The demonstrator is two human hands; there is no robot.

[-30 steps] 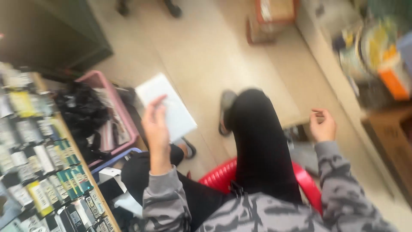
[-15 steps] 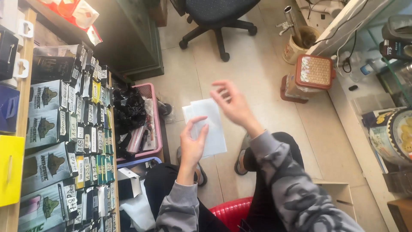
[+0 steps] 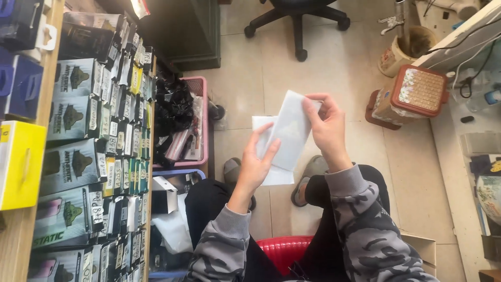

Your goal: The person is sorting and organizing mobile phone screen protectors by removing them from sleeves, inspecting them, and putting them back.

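Observation:
My left hand holds a flat white sheet or envelope from below, fingers spread against its back. My right hand pinches the top edge of a second, translucent white sleeve that lies tilted over the first one. Both hands are raised in front of me above my knees. I sit on a red plastic stool, with grey camouflage sleeves and black trousers in view.
A wooden shelf at the left is packed with several boxed packages. A pink basket of black items and a blue crate sit on the tiled floor. An office chair stands ahead, a patterned stool at the right.
The view has swung from the floor and my legs toward the shelf. My hands came together: the right hand moved in from the far right and now pinches the sleeve over the sheet.

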